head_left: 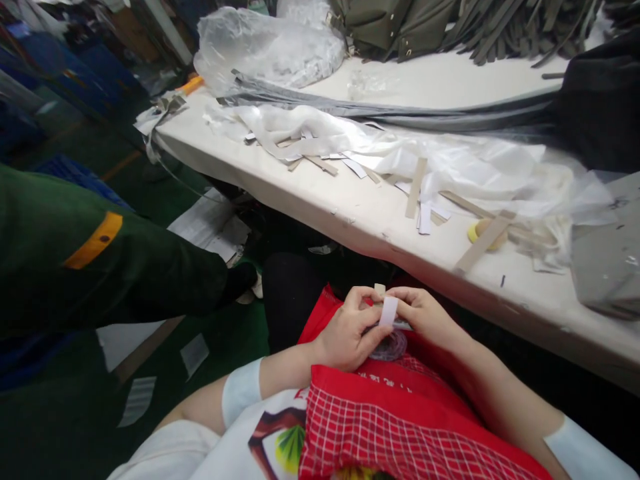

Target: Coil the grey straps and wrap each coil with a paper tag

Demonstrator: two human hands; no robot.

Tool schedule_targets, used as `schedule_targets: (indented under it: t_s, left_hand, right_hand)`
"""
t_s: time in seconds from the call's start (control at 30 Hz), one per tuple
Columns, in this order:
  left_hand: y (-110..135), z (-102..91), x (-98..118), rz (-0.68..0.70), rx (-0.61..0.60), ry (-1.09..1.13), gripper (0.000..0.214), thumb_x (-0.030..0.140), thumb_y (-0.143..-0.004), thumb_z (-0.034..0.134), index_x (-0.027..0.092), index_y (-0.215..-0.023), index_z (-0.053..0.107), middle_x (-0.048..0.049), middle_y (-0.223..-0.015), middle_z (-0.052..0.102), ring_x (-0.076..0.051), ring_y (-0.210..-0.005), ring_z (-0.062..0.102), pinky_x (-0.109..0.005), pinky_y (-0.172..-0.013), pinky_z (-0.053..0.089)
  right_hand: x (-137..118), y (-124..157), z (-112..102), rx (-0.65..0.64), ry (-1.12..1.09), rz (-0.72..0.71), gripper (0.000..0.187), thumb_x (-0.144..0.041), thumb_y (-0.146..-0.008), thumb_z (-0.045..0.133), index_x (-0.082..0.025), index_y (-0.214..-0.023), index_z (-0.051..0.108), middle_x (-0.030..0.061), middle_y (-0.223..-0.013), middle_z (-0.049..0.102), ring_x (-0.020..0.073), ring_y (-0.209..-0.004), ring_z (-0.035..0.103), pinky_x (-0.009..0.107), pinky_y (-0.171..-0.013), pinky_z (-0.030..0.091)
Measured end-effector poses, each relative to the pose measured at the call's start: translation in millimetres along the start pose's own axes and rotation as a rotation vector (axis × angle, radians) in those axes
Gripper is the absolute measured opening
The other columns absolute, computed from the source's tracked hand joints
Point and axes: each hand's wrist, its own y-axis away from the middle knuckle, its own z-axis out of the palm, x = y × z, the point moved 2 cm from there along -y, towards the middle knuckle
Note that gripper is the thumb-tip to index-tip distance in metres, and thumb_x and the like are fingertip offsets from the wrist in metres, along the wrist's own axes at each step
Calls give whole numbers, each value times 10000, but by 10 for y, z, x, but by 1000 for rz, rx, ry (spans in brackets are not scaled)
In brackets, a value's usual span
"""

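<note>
Over my lap, my left hand is closed, with a short white strip pinched between its fingers. My right hand meets it from the other side, its thumb and fingertips closed at the strip's upper edge. A small beige end shows above the fingertips; whether it belongs to the same strip I cannot tell. Below the hands, a coil of clear, purplish material lies on the red apron.
Beige and white strips, thin white sheeting and a yellow tape roll lie on the table. Dark straps and clear plastic bags are farther back. Another person's green-trousered leg is at the left.
</note>
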Motion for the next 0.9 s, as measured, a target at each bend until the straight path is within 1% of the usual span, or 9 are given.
schedule_targets:
  t_s: [0.13, 0.2, 0.27, 0.33, 0.43, 0.53, 0.63, 0.8, 0.9]
  left_hand:
    - [-48, 24, -42, -135, -2, -20, 310, 343, -962, 427, 155, -984, 673, -102, -1100, 492, -188, -1076, 502, -309, -973, 430]
    - [-106, 35, -83, -176, -44, -6, 317, 343, -971, 403, 157, -953, 660, -75, -993, 540, -170, -972, 531, -293, -905, 449]
    - [-187, 37, -122, -206, -98, 21, 323, 343, -972, 395, 155, -887, 645, -43, -859, 561, -151, -834, 541, -265, -791, 458]
    - [-277, 20, -143, -224, -123, 41, 328, 342, -963, 409, 151, -815, 633, -23, -767, 551, -137, -739, 525, -245, -700, 436]
    - [-373, -17, -151, -213, -105, 58, 323, 345, -948, 433, 148, -818, 653, -20, -756, 556, -136, -720, 519, -246, -681, 411]
    - [-374, -17, -185, -229, -92, 138, 336, 346, -943, 433, 138, -773, 635, -16, -742, 545, -134, -714, 515, -243, -668, 403]
    - [-303, 8, -243, -262, -73, 201, 376, 356, -955, 400, 141, -692, 561, -13, -725, 514, -132, -712, 508, -235, -652, 407]
    - [-190, 22, -220, -224, -33, 171, 375, 344, -972, 363, 151, -691, 518, -19, -761, 515, -132, -739, 498, -244, -695, 413]
    - [-165, 20, -152, -203, 11, 141, 344, 316, -966, 375, 148, -715, 539, -25, -768, 525, -137, -746, 498, -256, -704, 409]
  right_hand:
    - [-10, -13, 16, 77, 202, -124, 280, -397, -827, 588, -152, -805, 721, 20, -711, 646, 165, -684, 551, 279, -653, 431]
    - [18, -41, -5, 96, 261, -149, 290, -398, -846, 566, -160, -821, 729, 22, -715, 653, 179, -701, 565, 291, -680, 449]
    - [40, -72, -52, 66, 244, -132, 303, -423, -845, 569, -169, -852, 734, 17, -716, 661, 190, -711, 579, 312, -722, 472]
    - [30, -85, -110, 21, 175, -96, 333, -462, -837, 574, -173, -876, 735, 13, -711, 665, 200, -717, 593, 343, -775, 487]
    - [-34, -47, -158, -11, 72, -60, 401, -510, -856, 538, -165, -902, 735, 40, -777, 690, 221, -774, 618, 377, -832, 490]
    - [-43, 26, -104, -11, 49, -73, 377, -494, -849, 582, -178, -1001, 720, 77, -961, 710, 250, -925, 623, 385, -901, 471]
    - [61, 76, 2, 14, -40, -72, 340, -458, -829, 639, -215, -1059, 703, 75, -1094, 689, 241, -1015, 607, 381, -971, 438]
    - [260, 118, 126, -49, -480, 122, 326, -381, -785, 719, -226, -1071, 695, 64, -1039, 708, 213, -958, 644, 372, -951, 454]
    - [266, 152, 105, -58, -498, 126, 363, -346, -754, 754, -203, -1081, 693, 84, -1049, 701, 229, -977, 637, 391, -947, 452]
